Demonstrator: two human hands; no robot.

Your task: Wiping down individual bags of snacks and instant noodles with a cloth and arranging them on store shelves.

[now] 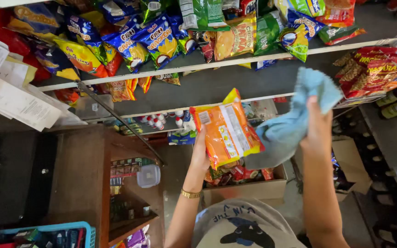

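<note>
Below the front edge of the wire shelf (253,59), left hand (200,154) clenched on orange snack packet (226,128), held clear so right hand (317,124), clutching blue cloth (295,117), can wipe it.

— Where's the camera?
— On the person's head, looking steeply down past the shelf rail (235,62) to the cardboard box (253,188), hands close.
— Other views?
— Just this.

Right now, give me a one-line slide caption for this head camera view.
Left hand holds an orange snack packet while the right hand grips a light blue cloth below shelves of hanging snack bags.
</note>
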